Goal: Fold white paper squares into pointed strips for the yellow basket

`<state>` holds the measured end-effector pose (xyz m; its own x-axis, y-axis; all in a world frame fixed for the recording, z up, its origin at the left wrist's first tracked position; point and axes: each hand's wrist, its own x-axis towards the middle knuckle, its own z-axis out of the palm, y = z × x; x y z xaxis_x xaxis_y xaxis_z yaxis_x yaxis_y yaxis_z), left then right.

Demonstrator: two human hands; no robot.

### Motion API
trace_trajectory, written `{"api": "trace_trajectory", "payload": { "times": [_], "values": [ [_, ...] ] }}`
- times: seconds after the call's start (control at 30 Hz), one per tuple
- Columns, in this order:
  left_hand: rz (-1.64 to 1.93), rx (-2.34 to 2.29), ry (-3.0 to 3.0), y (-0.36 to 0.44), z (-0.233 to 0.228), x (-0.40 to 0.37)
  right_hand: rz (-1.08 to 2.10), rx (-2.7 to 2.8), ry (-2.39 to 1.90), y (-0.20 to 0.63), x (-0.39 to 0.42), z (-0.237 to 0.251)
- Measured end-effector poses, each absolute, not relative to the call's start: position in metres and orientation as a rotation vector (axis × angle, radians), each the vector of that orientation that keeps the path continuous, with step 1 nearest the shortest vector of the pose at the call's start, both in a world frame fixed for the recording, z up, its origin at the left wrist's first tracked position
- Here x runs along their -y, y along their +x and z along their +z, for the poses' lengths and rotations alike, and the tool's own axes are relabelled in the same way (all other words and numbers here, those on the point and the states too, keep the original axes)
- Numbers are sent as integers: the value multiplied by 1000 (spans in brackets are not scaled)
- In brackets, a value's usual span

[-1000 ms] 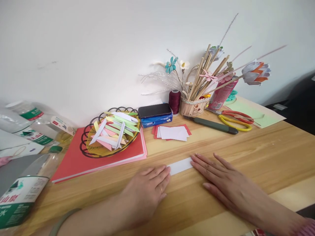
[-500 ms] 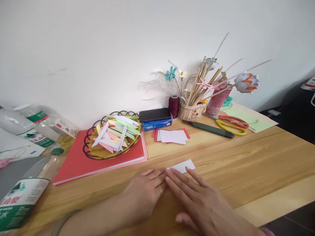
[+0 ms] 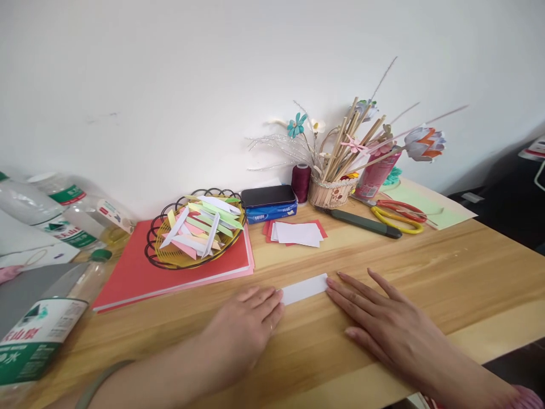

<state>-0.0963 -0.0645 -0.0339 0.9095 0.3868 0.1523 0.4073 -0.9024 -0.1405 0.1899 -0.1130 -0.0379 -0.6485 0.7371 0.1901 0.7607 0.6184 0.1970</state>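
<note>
A narrow white paper strip lies flat on the wooden table, slanting up to the right. My left hand rests at its left end, palm down, fingertips pressing on the paper and fingers stretched close together. At the right end, my right hand lies flat with its fingers spread, the index fingertip touching the strip's edge. Beyond the strip sits a small stack of white paper pieces over red paper pieces. A woven yellow basket of folded paper pieces stands on a red paper stack.
Plastic bottles crowd the left side. Along the wall are a phone on a blue packet, a thread spool and a small basket with sticks and flowers. A green-handled tool and scissors lie at right.
My right hand has slid to the right along the strip, from beside my left hand to the strip's far end. My left hand has stayed at the left end. More of the strip shows.
</note>
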Motion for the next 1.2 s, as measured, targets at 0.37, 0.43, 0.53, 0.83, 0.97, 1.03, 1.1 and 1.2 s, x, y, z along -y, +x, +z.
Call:
{"api": "trace_trajectory", "payload": {
  "times": [0.37, 0.43, 0.53, 0.83, 0.97, 1.03, 1.1, 1.2],
  "values": [
    [-800, 829, -2726, -86, -19, 61, 30, 2510, -1174, 158, 81, -23],
    [-763, 891, -2779, -87, -20, 59, 205, 2406, -1259, 155, 76, -23],
    [-744, 1101, -3010, -89, -22, 58, 329, 2216, -1398, 147, 71, -21],
    [-1306, 1975, -3777, -79, -9, 56, 1016, 1851, -1432, 107, 85, -15],
    [-1201, 2318, -3457, -78, -13, 55, 547, 2051, -1439, 108, 93, -14],
    [-1126, 2281, -3425, -79, -17, 54, 71, 2189, -1289, 112, 93, -13],
    [-1048, 2156, -3446, -80, -20, 54, -225, 2321, -1113, 115, 90, -12],
    [-947, 2070, -3506, -82, -21, 53, -339, 2502, -998, 118, 82, -13]
  ]
}}
